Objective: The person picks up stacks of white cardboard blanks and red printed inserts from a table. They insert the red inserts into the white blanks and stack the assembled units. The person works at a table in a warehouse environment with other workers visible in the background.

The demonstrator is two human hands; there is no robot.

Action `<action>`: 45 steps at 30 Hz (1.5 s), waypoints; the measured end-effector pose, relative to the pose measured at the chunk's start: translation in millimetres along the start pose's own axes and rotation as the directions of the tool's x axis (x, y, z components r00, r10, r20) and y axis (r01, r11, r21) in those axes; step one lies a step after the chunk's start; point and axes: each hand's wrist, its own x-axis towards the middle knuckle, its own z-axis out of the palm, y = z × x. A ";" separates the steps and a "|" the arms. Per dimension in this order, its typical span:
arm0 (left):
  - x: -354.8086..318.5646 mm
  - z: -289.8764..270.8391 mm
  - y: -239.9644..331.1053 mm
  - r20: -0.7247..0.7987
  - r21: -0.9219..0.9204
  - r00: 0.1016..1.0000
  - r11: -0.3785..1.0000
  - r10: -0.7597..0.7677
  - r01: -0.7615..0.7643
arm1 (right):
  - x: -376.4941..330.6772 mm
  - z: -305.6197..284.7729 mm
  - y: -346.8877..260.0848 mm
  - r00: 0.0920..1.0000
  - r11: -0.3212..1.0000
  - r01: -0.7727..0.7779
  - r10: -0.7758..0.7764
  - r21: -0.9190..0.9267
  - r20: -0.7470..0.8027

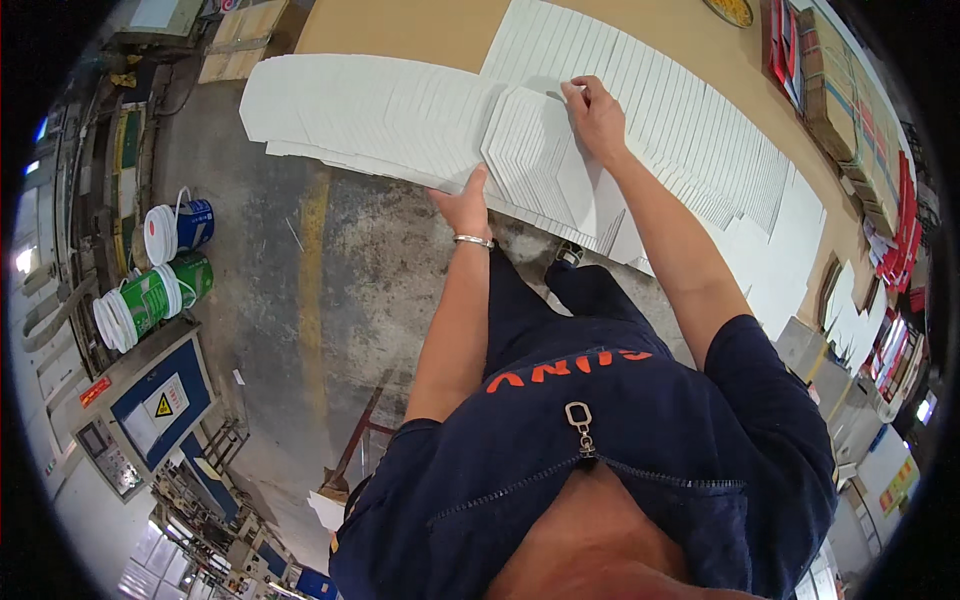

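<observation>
Fanned rows of white card sheets (pixel 370 110) overlap along the near edge of a tan tabletop. In the middle lies a smaller fanned stack of angled white card pieces (pixel 530 150). My left hand (pixel 465 208) is at the near edge, its thumb up against the corner of that stack and its other fingers partly hidden at the edge. Over the stack's far right side, my right hand (pixel 598 118) is closed, fingers curled and thumb and index together at the edge of a white card sheet. More fanned sheets (pixel 680 120) spread to its right.
A cardboard box (pixel 245 40) stands at the far left. Strapped bundles (pixel 850 120) and red sheets (pixel 785 50) lie at the right. White-lidded blue (pixel 195 225) and green buckets (pixel 185 285) are on the left, near a control cabinet (pixel 150 400).
</observation>
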 end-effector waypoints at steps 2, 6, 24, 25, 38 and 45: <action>4.2 -1.6 -4.1 0.006 0.021 0.998 0.998 0.064 -0.064 | -0.6 2.2 -0.6 0.997 0.996 -0.029 0.034 0.080 -0.064; 13.2 1.0 -12.0 -0.183 0.599 0.937 0.790 0.297 -0.134 | -2.0 2.7 3.1 0.976 0.974 0.009 0.040 0.225 -0.212; -7.0 15.0 -10.5 0.797 0.157 0.546 0.784 0.259 -0.600 | -7.5 -24.0 5.0 0.965 0.822 -0.001 0.151 0.570 -0.216; 19.1 -8.7 -31.1 0.828 0.277 0.523 0.663 0.203 -0.695 | -6.6 -24.7 1.5 0.967 0.813 -0.005 0.152 0.582 -0.204; -63.1 18.6 -50.2 0.824 0.342 0.557 0.690 0.108 -0.638 | -53.4 -184.5 154.1 0.801 0.995 0.001 -0.059 -0.096 -0.596; -37.0 -7.1 -66.8 0.530 -0.156 0.847 0.986 0.040 0.051 | -214.4 -386.3 324.5 0.742 0.754 -0.571 0.305 -0.324 -0.597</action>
